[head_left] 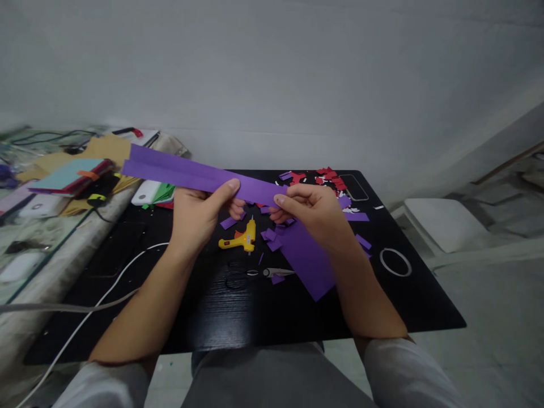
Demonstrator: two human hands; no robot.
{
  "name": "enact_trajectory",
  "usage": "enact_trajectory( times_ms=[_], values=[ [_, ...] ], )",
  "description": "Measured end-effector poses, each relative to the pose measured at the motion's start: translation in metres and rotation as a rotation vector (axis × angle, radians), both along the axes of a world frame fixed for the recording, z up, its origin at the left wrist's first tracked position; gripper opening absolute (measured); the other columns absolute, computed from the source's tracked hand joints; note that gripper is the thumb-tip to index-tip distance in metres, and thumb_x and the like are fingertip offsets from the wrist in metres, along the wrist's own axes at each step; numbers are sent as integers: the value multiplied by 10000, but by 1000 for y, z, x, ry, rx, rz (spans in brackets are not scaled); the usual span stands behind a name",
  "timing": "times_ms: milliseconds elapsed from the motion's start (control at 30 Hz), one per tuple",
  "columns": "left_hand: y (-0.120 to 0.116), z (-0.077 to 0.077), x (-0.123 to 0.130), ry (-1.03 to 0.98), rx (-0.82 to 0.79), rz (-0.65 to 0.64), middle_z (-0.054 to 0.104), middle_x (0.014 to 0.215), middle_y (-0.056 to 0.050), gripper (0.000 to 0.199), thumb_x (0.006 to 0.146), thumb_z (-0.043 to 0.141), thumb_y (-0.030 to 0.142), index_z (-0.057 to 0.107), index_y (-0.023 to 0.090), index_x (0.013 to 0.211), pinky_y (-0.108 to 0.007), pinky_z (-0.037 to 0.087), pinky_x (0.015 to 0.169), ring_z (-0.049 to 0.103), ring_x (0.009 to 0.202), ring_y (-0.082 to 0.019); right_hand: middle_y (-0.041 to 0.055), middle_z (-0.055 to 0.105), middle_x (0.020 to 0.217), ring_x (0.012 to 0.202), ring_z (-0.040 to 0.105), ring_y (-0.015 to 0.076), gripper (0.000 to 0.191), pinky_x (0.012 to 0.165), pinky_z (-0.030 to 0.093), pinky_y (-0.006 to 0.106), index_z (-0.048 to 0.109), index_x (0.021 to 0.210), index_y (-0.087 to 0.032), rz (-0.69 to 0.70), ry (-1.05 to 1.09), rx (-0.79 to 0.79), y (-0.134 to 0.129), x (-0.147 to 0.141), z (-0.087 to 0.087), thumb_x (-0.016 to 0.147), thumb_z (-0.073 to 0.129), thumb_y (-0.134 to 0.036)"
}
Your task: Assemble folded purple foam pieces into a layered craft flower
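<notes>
A long folded strip of purple paper (182, 173) is held up above the table, slanting down from left to right. My left hand (208, 207) pinches its lower edge near the middle, thumb on the front face. At the strip's right end my right hand (304, 204) grips it between thumb and fingers. Below the hands lie a yellow glue gun (243, 237) and scissors (259, 273) with dark handles. Partly behind my right forearm is a large purple sheet (308, 263), with small purple paper pieces (272, 239) beside it.
Red paper scraps (334, 178) lie at the back of the black table (221, 317). A white ring (395, 262) rests on the right. White cables (102, 297) cross the left side, near a cluttered glass surface. A white stool (446, 224) stands right.
</notes>
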State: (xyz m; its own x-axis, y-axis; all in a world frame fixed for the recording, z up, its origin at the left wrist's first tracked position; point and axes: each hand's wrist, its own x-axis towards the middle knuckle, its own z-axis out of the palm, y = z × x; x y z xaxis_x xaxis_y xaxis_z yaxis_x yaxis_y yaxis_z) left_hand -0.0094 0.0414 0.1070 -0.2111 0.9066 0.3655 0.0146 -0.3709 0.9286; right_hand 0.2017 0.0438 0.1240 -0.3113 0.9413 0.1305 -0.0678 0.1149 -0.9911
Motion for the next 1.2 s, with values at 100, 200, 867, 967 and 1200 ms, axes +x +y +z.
enact_trajectory(
  times_ms=[100,200,867,967,1200],
  values=[
    [4,1,-6,-5,36,3,709,601,-10,277,827,826,395,704,174,713,-247,586,451,647,442,-132,43,789,747,652,752,161,322,673,654,307,716,733,-190,2,5,4,0,1,1,795,853,-475],
    [3,3,-6,-22,51,-1,706,596,-10,253,837,814,370,705,177,714,-239,580,445,639,436,-126,41,798,766,667,761,162,331,678,660,301,726,745,-196,1,19,-22,-1,-1,1,783,863,-494],
    [4,7,-7,-55,77,128,646,523,37,205,799,805,339,681,206,706,-244,550,405,601,395,-123,49,801,754,602,740,151,341,616,648,295,770,801,-170,-6,13,-42,1,0,-3,777,880,-493],
    [4,7,-10,-28,72,135,650,527,36,187,811,794,332,697,205,715,-244,550,415,595,397,-118,41,798,738,595,734,146,348,605,639,282,771,786,-177,50,-18,-66,1,4,-1,765,884,-505],
    [-5,15,-11,158,29,-139,672,522,1,251,831,808,332,721,193,641,-227,525,419,599,401,-116,44,822,811,646,740,146,325,543,562,234,800,867,-183,328,-151,-118,-1,14,5,831,841,-504]
  ],
)
